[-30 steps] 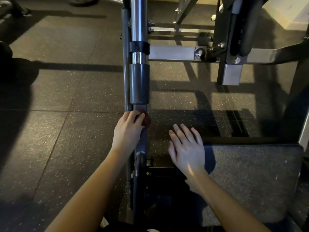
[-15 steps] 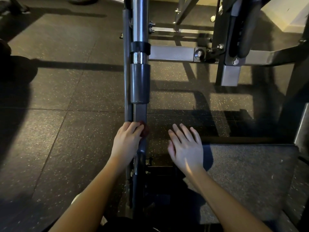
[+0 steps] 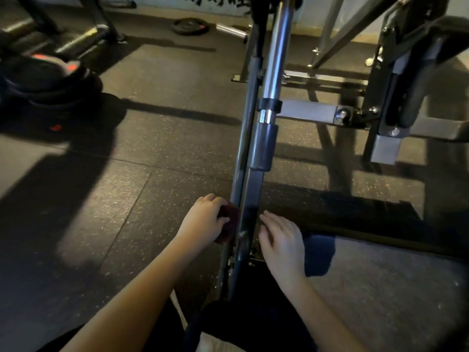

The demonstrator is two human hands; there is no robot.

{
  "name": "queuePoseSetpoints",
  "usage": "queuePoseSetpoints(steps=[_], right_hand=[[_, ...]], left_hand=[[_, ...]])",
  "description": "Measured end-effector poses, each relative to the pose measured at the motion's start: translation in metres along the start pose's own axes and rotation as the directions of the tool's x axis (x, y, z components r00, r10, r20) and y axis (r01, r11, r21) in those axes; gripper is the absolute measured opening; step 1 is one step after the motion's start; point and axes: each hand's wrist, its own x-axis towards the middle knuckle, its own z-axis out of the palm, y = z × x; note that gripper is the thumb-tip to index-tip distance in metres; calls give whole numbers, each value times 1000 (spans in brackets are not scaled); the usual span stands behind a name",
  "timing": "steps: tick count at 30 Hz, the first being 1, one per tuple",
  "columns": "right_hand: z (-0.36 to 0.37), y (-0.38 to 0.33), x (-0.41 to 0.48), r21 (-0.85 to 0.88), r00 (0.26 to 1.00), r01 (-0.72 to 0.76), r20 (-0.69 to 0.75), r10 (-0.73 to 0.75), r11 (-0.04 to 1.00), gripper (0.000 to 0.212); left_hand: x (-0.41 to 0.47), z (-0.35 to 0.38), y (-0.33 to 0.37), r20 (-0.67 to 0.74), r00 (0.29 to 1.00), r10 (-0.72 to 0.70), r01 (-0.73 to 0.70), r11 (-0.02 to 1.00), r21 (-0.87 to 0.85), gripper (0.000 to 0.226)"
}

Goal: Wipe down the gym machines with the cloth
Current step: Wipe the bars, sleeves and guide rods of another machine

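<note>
From the head camera, the cloth (image 3: 227,226) is a small dark-red wad, bunched and half hidden. It is pressed against the left face of the machine's grey steel bar (image 3: 250,194), below the dark sleeve (image 3: 262,148). The left hand (image 3: 203,219) grips it with curled fingers. The right hand (image 3: 281,240) lies flat just right of the bar, fingers straight and close together. Half a second ago the left hand sat on top of the bar with the cloth peeking out on its right, and the right hand's fingers were more spread.

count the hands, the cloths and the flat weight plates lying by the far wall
hands: 2, left hand and right hand
cloth: 1, dark red, in the left grip
weight plate: 1
total: 4
</note>
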Motion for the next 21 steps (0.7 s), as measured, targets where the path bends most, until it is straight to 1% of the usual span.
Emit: queuePoseSetpoints(steps=[4,7,9,11,14,17,19,21], right_hand=[[-18,-64,5,159,997,-48,67,38,986,27],[-34,-113,9,177,975,-86,216,47,980,29],[-33,-142,6,182,957,-64,289,9,981,28],[-22,-160,-2,167,949,-31,316,-24,985,28],[7,-169,-15,90,926,11,375,-44,996,35],[36,-169,-18,29,893,3,450,-16,1000,37],[57,-177,-18,-13,881,62,470,-48,998,37],[79,-194,-25,-24,827,124,555,-90,992,35]], left_hand=[[-50,-48,0,-113,986,-121,118,993,-33,40],[-90,-78,-1,-214,951,-225,207,973,-100,39],[-110,-90,-11,-269,917,-294,262,953,-150,38],[-123,-92,-26,-307,881,-359,306,929,-209,36],[-138,-80,-68,-336,834,-438,351,890,-291,32],[-152,-60,-123,-330,810,-484,375,861,-344,31],[-156,-51,-152,-323,799,-508,395,847,-355,30],[-162,-46,-167,-304,783,-543,430,825,-368,29]])
